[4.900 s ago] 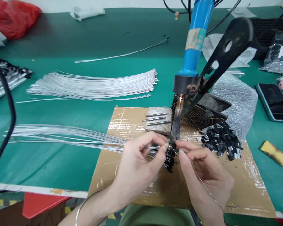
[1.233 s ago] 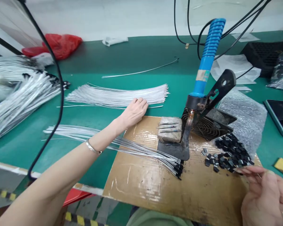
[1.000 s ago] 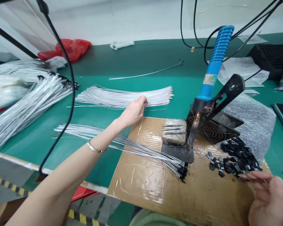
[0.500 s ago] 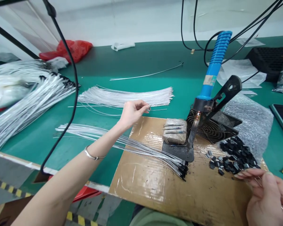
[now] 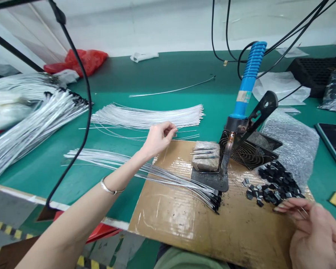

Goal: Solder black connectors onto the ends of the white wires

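My left hand (image 5: 161, 137) is closed in a pinch at the front of a pile of thin white wires (image 5: 148, 116). One white wire (image 5: 189, 137) runs out to the right from under its fingers. At the lower right, my right hand (image 5: 315, 231) is curled round slim metal tweezers (image 5: 303, 212), mostly hidden by the fingers. Its fingertips are beside a heap of small black pieces (image 5: 282, 181). Below my left hand lies a bundle of wires with black ends (image 5: 184, 178), partly over the cardboard (image 5: 168, 220).
A blue-handled soldering iron (image 5: 250, 78) stands in its holder, beside a block with metal rods (image 5: 206, 162) and a black round grille (image 5: 240, 149). A black cable (image 5: 85, 86) hangs at left before a large wire bundle (image 5: 39, 129). Bubble wrap (image 5: 294, 142) and a phone (image 5: 334, 142) lie right.
The view has shifted slightly. My left hand's fingers have curled in more, and a white wire now shows to the right below them. My right hand stays beside the black pieces.
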